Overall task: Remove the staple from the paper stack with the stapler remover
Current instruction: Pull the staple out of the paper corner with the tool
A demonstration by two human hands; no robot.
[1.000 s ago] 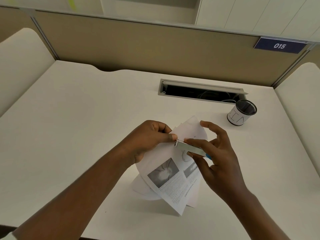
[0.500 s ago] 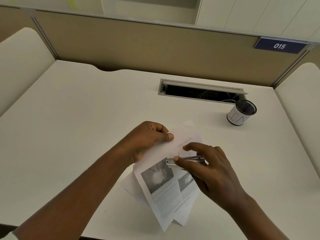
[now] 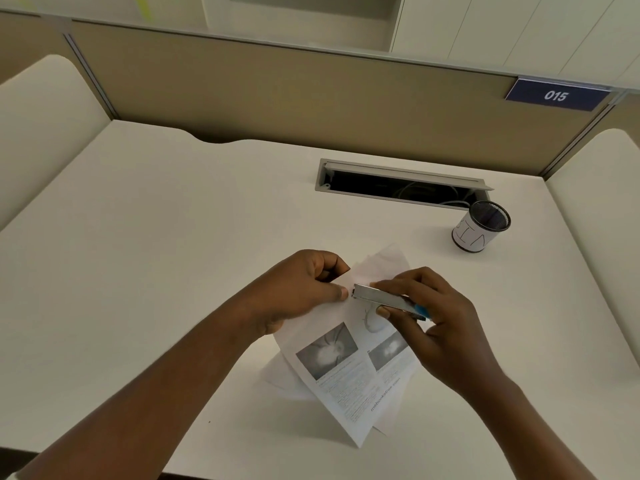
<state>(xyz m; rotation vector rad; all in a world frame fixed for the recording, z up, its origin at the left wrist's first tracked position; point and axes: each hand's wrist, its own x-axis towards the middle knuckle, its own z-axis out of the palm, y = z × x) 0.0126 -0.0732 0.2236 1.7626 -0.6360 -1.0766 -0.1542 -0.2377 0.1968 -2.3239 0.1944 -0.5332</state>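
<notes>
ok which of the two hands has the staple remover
The right hand holds the metal staple remover, its tip at the paper stack's corner. The left hand only pinches that corner.

Single head view, looking forward and down, close over desk [image 3: 173, 237] near edge

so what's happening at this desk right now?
A person is working on a stapled paper stack held up off the desk. The left hand pinches the stack's top corner, and the right hand holds a metal staple remover with its tip set against that corner beside the left thumb. The staple itself is too small to see. A mesh pen cup stands apart, off to the right.
</notes>
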